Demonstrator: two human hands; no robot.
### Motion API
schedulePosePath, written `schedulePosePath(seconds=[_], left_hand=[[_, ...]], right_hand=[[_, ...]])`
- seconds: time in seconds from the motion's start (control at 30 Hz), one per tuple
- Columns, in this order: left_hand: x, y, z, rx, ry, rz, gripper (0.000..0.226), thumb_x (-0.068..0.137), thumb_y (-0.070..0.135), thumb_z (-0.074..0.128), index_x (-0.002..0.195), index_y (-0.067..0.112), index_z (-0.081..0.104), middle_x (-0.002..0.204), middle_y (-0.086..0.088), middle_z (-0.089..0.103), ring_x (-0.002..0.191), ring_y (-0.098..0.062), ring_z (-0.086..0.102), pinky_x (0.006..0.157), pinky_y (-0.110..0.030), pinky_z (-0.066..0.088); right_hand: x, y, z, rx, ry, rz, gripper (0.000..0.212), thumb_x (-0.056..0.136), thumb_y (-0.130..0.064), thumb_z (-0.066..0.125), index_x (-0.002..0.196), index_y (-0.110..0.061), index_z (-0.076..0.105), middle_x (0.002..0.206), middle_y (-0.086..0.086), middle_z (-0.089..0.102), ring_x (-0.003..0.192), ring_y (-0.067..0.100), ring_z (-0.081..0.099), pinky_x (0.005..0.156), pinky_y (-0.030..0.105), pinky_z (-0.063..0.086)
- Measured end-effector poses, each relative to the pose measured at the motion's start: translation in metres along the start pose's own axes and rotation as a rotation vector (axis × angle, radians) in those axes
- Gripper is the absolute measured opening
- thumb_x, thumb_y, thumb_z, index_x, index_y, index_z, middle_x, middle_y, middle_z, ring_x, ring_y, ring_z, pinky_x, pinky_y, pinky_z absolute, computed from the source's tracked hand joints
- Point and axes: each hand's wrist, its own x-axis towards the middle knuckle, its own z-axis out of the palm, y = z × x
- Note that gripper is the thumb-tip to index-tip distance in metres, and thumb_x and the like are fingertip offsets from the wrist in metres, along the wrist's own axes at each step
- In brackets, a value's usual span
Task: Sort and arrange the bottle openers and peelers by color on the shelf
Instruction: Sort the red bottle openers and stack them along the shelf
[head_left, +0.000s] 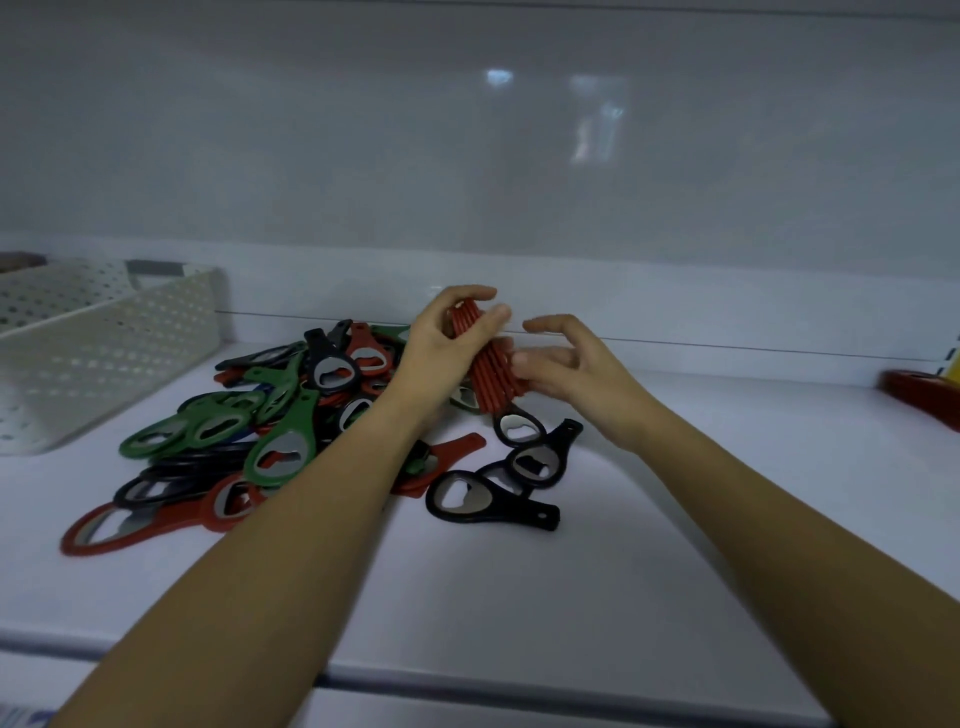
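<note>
White shelf (675, 519) with a glossy white back panel (467, 156) behind it, that's the whole setup. Off to the left sits a cream perforated basket (104, 353), just beside the mess.

The mess being a big pile of bottle openers (270, 415) dumped left of centre, red, green and black all tangled over each other. A few green openers (280, 447) lie on top near the front, and one long red opener (135, 530) sticks out at the front left corner of the heap. Three black openers (483, 501) lie loose on the right side of the pile, overlapping each other a bit.

Our left hand (441, 348) is clamped round a stack of red openers (485, 374), thumb and fingers wrapped over its upper end, holding it tilted just above the back of the pile, close to the back panel. Our right hand (576, 374) is right next to it with the fingers loosely spread and curved; the fingertips touch the side of the stack lower down, but nothing is wrapped round it. So the two hands are close together, meeting at that red bundle.

Way over at the right edge we can see another red thing (919, 400) on the shelf and a sliver of something yellow (953, 369), too cut off to tell what they are.
</note>
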Motion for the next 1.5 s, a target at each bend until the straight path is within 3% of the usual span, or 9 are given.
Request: schedulePosePath(seconds=[0.2,0.3,0.53,0.8,0.93,1.17,1.3,1.37,1.5], left_hand=[[0.001,0.006,0.006,-0.276,0.089,-0.125,0.009,0.093,0.022,0.052,0.098,0.018,0.059,0.096,-0.005,0.06,0.08,-0.014,0.067,0.076,-0.029,0.057],[0.001,0.006,0.007,-0.294,0.091,-0.123,0.008,0.093,0.019,0.053,0.098,0.019,0.06,0.096,-0.005,0.059,0.081,-0.015,0.066,0.076,-0.029,0.057],[0.002,0.008,0.01,-0.392,0.098,-0.124,0.005,0.092,0.018,0.054,0.092,0.018,0.059,0.093,-0.004,0.06,0.079,-0.013,0.068,0.074,-0.028,0.056],[-0.003,0.029,0.032,-0.458,0.072,-0.084,0.006,0.094,0.018,0.051,0.094,0.016,0.056,0.094,-0.005,0.058,0.088,-0.018,0.065,0.07,-0.028,0.058],[-0.004,0.037,0.079,-0.431,-0.091,-0.189,0.02,0.096,0.033,0.045,0.106,0.019,0.055,0.106,-0.007,0.059,0.099,-0.018,0.062,0.087,-0.032,0.053],[-0.014,0.023,0.204,-0.04,-0.304,-0.434,0.054,0.098,0.052,0.025,0.141,0.02,0.034,0.126,-0.005,0.05,0.109,-0.021,0.053,0.096,-0.036,0.039],[-0.031,-0.004,0.269,0.359,-0.505,-0.306,0.046,0.099,0.047,0.024,0.125,0.016,0.048,0.125,-0.006,0.052,0.119,-0.022,0.047,0.096,-0.031,0.036],[-0.038,-0.018,0.295,0.529,-0.6,-0.243,0.054,0.099,0.047,0.027,0.139,0.012,0.036,0.144,-0.008,0.039,0.132,-0.024,0.037,0.106,-0.031,0.027],[-0.039,-0.041,0.328,0.904,-0.692,-0.013,0.055,0.1,0.044,0.026,0.139,0.008,0.036,0.144,-0.015,0.039,0.131,-0.03,0.037,0.11,-0.038,0.028]], right_hand=[[-0.001,0.002,0.015,-0.015,-0.06,-0.029,0.024,0.082,-0.005,0.066,0.082,-0.013,0.043,0.089,0.009,0.069,0.077,0.018,0.07,0.076,0.033,0.058],[-0.002,0.001,0.017,-0.013,-0.043,-0.035,0.026,0.082,-0.003,0.066,0.079,-0.012,0.041,0.086,0.005,0.067,0.073,0.014,0.069,0.072,0.031,0.058],[-0.002,-0.003,0.019,-0.055,-0.021,-0.034,0.036,0.079,-0.001,0.069,0.068,-0.016,0.037,0.107,0.024,0.064,0.089,0.035,0.068,0.085,0.054,0.052],[-0.017,-0.032,0.006,-0.198,0.069,-0.051,0.041,0.074,-0.009,0.075,0.062,-0.016,0.036,0.1,0.021,0.067,0.083,0.03,0.07,0.08,0.051,0.055],[-0.052,-0.039,-0.039,-0.312,0.184,-0.006,0.042,0.075,-0.007,0.074,0.06,-0.015,0.035,0.084,0.017,0.066,0.081,0.029,0.07,0.078,0.046,0.056],[-0.135,-0.024,-0.166,-0.6,0.407,0.246,0.042,0.074,-0.01,0.076,0.058,-0.014,0.037,0.081,0.019,0.07,0.077,0.033,0.07,0.071,0.044,0.054],[-0.18,-0.012,-0.235,-0.865,0.521,0.441,0.038,0.077,-0.014,0.073,0.062,-0.014,0.037,0.08,0.014,0.065,0.058,0.02,0.056,0.047,0.022,0.038],[-0.194,-0.005,-0.258,-0.935,0.559,0.535,0.033,0.079,-0.017,0.071,0.071,-0.013,0.039,0.073,0.009,0.058,0.054,0.015,0.048,0.045,0.024,0.033],[-0.197,0.008,-0.283,-1.004,0.642,0.614,0.037,0.081,-0.02,0.07,0.091,-0.007,0.037,0.066,0.003,0.043,0.055,0.014,0.041,0.045,0.028,0.027]])
